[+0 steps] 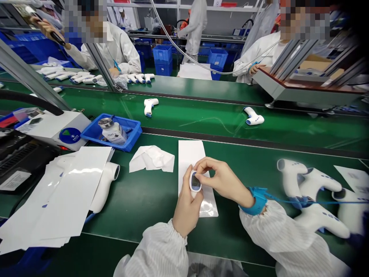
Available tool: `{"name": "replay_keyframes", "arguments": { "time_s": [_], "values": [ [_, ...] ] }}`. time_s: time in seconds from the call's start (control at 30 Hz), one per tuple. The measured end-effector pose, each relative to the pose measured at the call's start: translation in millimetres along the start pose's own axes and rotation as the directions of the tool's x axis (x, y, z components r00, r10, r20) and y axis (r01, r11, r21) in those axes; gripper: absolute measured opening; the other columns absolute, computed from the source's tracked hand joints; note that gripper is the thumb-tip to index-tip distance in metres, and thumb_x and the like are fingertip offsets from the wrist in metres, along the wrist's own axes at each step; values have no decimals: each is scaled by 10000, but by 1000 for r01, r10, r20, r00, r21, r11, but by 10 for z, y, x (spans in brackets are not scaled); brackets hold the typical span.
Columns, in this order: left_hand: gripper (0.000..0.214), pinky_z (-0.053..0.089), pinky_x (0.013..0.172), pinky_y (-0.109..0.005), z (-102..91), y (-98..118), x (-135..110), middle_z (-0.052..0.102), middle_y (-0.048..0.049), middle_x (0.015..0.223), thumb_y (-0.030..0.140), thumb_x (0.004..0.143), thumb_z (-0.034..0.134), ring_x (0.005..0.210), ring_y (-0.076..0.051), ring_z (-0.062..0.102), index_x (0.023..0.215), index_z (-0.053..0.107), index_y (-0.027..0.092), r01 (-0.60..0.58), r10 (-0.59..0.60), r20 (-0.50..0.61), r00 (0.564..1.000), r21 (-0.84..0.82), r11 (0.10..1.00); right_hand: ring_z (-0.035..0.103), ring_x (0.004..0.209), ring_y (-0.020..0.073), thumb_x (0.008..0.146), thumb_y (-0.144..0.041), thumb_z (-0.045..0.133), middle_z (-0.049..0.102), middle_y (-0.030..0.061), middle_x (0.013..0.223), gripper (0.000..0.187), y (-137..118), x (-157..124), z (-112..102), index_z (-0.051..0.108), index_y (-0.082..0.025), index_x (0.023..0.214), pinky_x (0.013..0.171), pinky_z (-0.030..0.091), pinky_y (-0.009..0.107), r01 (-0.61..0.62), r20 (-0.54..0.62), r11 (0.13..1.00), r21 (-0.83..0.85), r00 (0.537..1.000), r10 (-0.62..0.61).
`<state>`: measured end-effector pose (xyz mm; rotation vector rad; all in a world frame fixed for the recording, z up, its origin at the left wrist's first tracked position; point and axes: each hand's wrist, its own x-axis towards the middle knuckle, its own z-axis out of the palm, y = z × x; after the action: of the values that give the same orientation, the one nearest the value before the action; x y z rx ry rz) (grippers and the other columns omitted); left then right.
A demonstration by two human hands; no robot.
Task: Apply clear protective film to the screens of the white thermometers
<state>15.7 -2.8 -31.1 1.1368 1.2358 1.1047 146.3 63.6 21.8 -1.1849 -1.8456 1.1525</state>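
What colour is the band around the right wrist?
The wristband is bright blue, seen in the head view.

Table [155, 196], green top, mine. Lying on it before me: one long white strip [190, 152], centre; one crumpled white tissue [152, 158], left of that; one blue tray [127, 146], far left; several white gun-shaped devices [323, 221], bunched, right; one printed sheet [353, 175], partly beneath a device, far right.

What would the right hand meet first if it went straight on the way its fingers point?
Most likely the white device in the left hand; the right hand is right at it, though contact is unclear.
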Motion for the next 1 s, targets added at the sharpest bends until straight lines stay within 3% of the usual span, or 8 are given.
{"name": "replay_keyframes", "arguments": {
  "time_s": [0.23,0.43,1.0],
  "values": [
    [640,329,1146,-474,-4,28,9,404,-79,1507,210,921,474,1401,-272,362,1509,230,270,76,-74,61,995,-39,996,613,804,153,735,-114,593,673,18,874,95,-14,39,-32,580,-199,695,753,496,283,-31,34,999,14,999,31],
    [627,218,1194,-391,-1,0,17,255,-16,1589,190,943,458,1457,-207,241,1501,199,310,56,-52,77,996,-56,997,617,818,152,726,-103,592,669,19,884,102,-49,59,-73,599,-192,678,784,491,285,-53,94,998,15,994,52],
    [650,199,1199,-395,-14,12,9,247,-7,1589,151,921,458,1458,-199,234,1495,199,315,56,-50,87,995,-66,996,624,798,158,736,-108,588,680,17,872,108,-82,80,-76,607,-199,681,776,507,300,2,96,995,-97,995,7]
  ]
}}
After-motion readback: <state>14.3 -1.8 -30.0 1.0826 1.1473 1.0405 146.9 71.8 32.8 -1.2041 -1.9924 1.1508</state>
